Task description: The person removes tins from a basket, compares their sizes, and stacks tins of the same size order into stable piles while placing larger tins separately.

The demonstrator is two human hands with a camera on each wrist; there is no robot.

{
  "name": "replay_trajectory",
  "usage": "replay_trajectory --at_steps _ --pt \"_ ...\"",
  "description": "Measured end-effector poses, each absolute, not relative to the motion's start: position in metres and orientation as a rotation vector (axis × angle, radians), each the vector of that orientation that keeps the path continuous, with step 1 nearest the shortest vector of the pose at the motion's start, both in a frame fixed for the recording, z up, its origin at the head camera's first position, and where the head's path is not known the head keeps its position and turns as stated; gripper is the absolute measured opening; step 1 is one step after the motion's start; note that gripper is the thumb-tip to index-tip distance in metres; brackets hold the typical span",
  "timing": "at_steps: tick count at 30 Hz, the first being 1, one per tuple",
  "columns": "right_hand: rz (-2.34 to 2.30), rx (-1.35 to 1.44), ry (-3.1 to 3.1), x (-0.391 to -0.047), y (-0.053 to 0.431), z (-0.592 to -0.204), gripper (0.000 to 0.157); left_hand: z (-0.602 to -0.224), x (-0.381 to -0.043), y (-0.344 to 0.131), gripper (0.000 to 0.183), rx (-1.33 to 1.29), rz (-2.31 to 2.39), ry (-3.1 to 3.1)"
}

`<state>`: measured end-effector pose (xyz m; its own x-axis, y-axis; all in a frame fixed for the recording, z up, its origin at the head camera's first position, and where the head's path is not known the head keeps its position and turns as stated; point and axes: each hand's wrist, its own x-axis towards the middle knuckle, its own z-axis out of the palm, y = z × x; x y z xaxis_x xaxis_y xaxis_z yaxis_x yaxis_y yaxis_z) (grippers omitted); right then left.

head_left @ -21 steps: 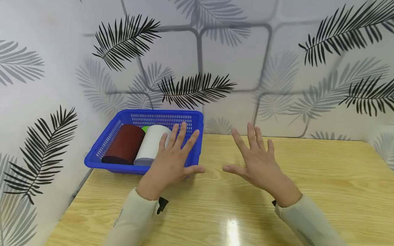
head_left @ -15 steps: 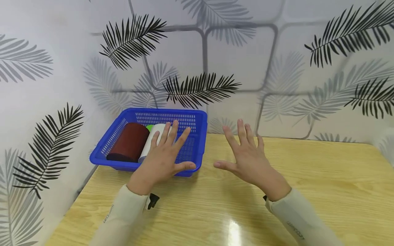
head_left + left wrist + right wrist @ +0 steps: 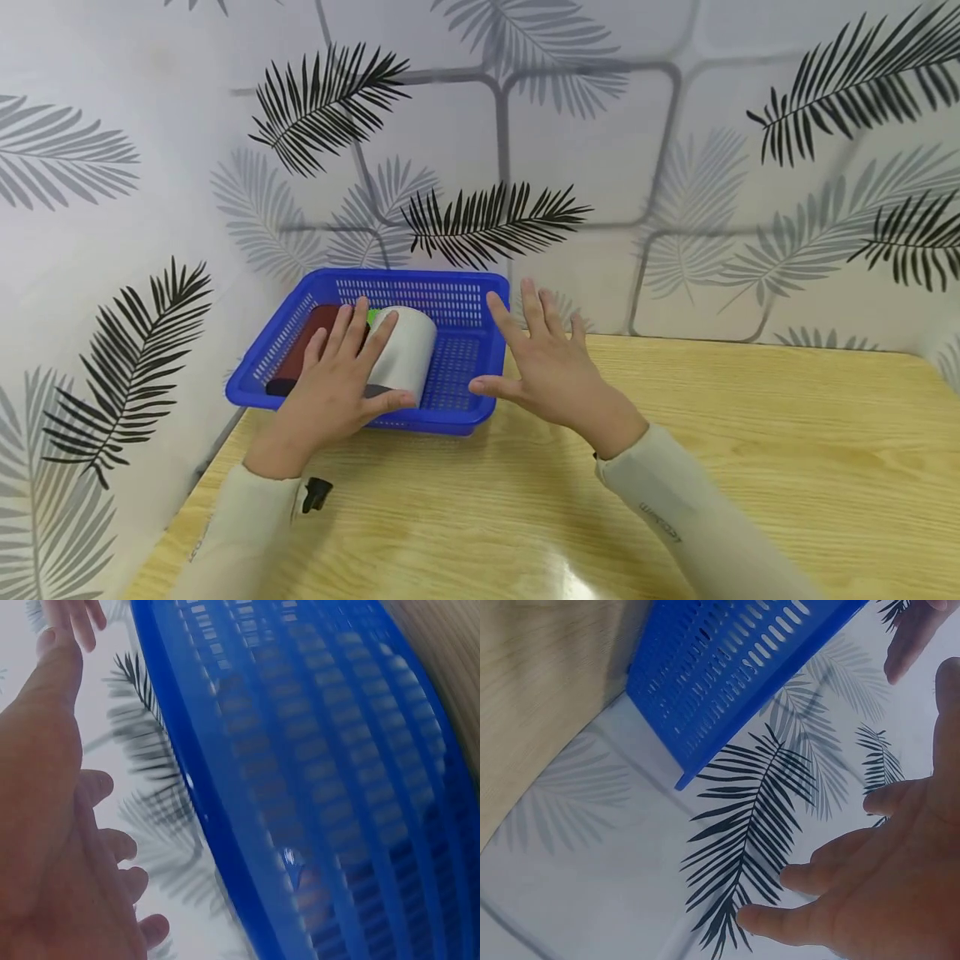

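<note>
A blue plastic basket (image 3: 491,350) with slotted walls stands on the table at the left. Inside it lie a dark red cylinder (image 3: 303,342) and a white cylinder (image 3: 408,350) side by side, with a bit of something green (image 3: 373,315) behind them. My left hand (image 3: 333,392), fingers spread, is over the basket's front, covering part of the red cylinder. Beside the basket's right rim, my right hand (image 3: 551,367) also has its fingers spread and holds nothing. In the left wrist view the basket wall (image 3: 315,750) is close to the left hand (image 3: 52,787).
The wooden table (image 3: 712,467) stretches to the right and toward the front. Behind and to the left rises a wall (image 3: 585,150) with a feather pattern, close behind the basket. A black wrist fitting (image 3: 317,495) shows below the left cuff.
Both hands have moved left, the left one from over the white cylinder to over the red one, the right one up to the basket's right rim. The view has shifted slightly.
</note>
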<state>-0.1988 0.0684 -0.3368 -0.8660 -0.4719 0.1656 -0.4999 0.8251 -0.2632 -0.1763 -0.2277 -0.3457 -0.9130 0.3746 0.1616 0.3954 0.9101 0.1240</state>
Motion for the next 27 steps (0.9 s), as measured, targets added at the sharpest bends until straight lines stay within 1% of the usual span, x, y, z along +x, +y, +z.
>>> replay_trajectory --at_steps 8,13,18,22,27 --pt "0.461 0.817 -2.942 -0.207 0.042 -0.327 0.103 -0.343 -0.176 -0.278 0.103 -0.463 -0.290 -2.959" --pt "0.456 0.820 -2.929 -0.216 0.028 -0.321 0.102 -0.355 -0.183 -0.318 0.103 -0.305 -0.393 -2.992" --pt "0.464 0.828 -2.956 -0.224 0.011 -0.315 0.103 -0.372 -0.180 -0.349 0.100 -0.194 -0.522 -3.049" --pt "0.549 0.852 -2.982 -0.232 -0.007 -0.306 0.103 -0.378 -0.178 -0.364 0.097 -0.161 -0.664 -3.058" --pt "0.775 0.851 -2.967 -0.245 -0.029 -0.296 0.100 -0.378 -0.182 -0.366 0.098 -0.145 -0.768 -3.065"
